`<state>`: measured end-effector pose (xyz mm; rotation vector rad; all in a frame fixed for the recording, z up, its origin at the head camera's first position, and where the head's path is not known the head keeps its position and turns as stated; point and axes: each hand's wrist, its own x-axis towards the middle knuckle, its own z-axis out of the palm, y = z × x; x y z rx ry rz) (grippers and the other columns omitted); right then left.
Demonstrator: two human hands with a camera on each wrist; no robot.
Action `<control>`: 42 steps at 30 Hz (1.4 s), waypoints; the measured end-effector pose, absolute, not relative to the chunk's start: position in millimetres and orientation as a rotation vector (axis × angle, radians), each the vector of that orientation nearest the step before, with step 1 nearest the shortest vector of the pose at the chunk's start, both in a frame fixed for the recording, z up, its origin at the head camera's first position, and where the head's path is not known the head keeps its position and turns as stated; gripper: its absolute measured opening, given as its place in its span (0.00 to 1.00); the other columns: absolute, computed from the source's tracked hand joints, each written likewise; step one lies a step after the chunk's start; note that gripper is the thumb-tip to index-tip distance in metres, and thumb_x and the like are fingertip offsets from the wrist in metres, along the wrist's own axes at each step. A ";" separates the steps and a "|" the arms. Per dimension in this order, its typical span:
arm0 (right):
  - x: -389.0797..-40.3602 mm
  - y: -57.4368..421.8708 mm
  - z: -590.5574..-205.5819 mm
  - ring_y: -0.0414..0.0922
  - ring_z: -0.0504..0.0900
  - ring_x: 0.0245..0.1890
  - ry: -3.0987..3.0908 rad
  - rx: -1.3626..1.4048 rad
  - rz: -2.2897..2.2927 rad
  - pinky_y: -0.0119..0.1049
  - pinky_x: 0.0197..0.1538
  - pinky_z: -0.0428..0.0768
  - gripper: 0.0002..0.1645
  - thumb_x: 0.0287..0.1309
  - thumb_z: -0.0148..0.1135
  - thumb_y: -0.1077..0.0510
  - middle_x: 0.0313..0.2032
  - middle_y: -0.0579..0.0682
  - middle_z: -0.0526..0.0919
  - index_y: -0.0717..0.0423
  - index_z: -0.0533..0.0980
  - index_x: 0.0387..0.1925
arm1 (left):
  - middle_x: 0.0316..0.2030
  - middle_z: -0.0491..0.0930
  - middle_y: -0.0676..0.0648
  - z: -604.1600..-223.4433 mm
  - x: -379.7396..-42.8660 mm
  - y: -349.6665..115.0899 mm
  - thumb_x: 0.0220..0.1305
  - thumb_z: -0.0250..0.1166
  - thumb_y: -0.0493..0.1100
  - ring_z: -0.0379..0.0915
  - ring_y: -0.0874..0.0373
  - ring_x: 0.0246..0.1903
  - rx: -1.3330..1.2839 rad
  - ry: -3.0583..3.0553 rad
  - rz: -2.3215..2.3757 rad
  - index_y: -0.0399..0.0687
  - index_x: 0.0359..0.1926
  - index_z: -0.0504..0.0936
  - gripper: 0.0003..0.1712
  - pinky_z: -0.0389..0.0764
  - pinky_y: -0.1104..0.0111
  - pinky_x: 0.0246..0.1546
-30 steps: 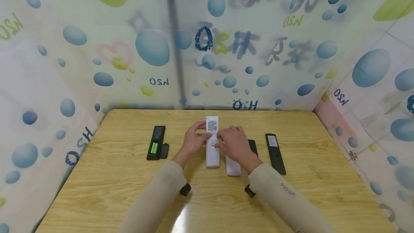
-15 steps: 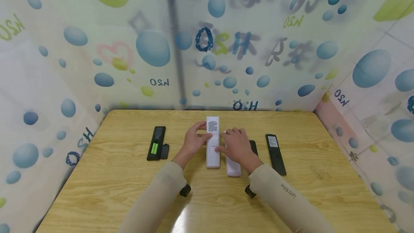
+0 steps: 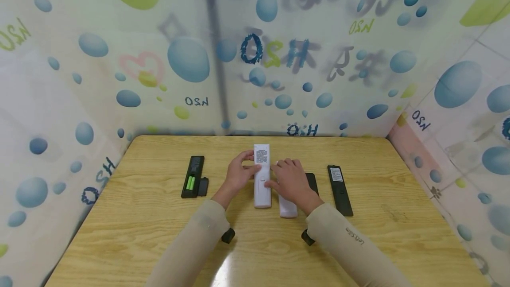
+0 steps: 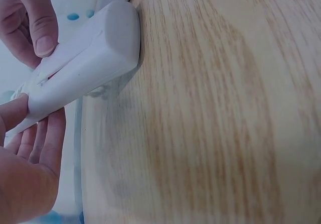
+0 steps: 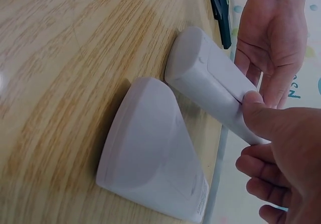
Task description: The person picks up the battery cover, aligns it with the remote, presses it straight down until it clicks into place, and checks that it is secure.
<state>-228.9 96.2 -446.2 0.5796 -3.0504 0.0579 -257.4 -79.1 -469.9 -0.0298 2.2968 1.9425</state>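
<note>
A white remote control (image 3: 262,198) lies back side up in the head view, its printed label at the far end. My left hand (image 3: 237,172) holds it from the left, thumb on top and fingers along the underside, also visible in the left wrist view. The thumb of my right hand (image 3: 290,178) presses on its battery cover (image 5: 228,71). The other right fingers are loosely bent beside the remote's edge; whether the index finger touches it I cannot tell. A second white remote (image 5: 150,143) lies on the table under my right hand, partly hidden in the head view.
On the wooden table (image 3: 139,234), a black remote (image 3: 195,165) at left shows green batteries (image 3: 191,183), its loose cover (image 3: 203,186) beside it. Another black remote (image 3: 340,194) lies at right. A further black item (image 3: 312,181) is partly hidden behind my right hand.
My right thumb has slid slightly toward me along the battery cover, and the right index finger has moved back to the remote's edge. My left hand keeps its hold.
</note>
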 end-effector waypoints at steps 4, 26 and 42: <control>-228.4 96.2 -445.6 0.50 0.74 0.59 -3.065 0.560 0.096 0.51 0.64 0.69 0.37 0.56 0.61 0.31 0.56 0.50 0.80 0.48 0.76 0.59 | 0.56 0.74 0.46 -469.1 -256.9 -78.4 0.63 0.66 0.38 0.81 0.50 0.47 -0.024 2.297 1.945 0.53 0.64 0.72 0.29 0.86 0.65 0.40; -229.1 93.7 -450.0 0.50 0.75 0.54 -3.099 0.471 0.273 0.52 0.64 0.68 0.33 0.57 0.63 0.34 0.49 0.48 0.82 0.50 0.77 0.55 | 0.55 0.74 0.45 -474.0 -257.6 -78.3 0.62 0.67 0.37 0.81 0.52 0.43 -0.012 2.295 1.970 0.54 0.63 0.73 0.28 0.86 0.65 0.38; -233.7 90.9 -449.1 0.45 0.74 0.39 -3.089 0.450 0.398 0.48 0.54 0.69 0.28 0.53 0.68 0.35 0.35 0.43 0.80 0.50 0.80 0.45 | 0.56 0.74 0.44 -473.7 -257.3 -80.1 0.63 0.66 0.36 0.82 0.51 0.43 0.026 2.309 1.954 0.51 0.65 0.71 0.29 0.86 0.65 0.36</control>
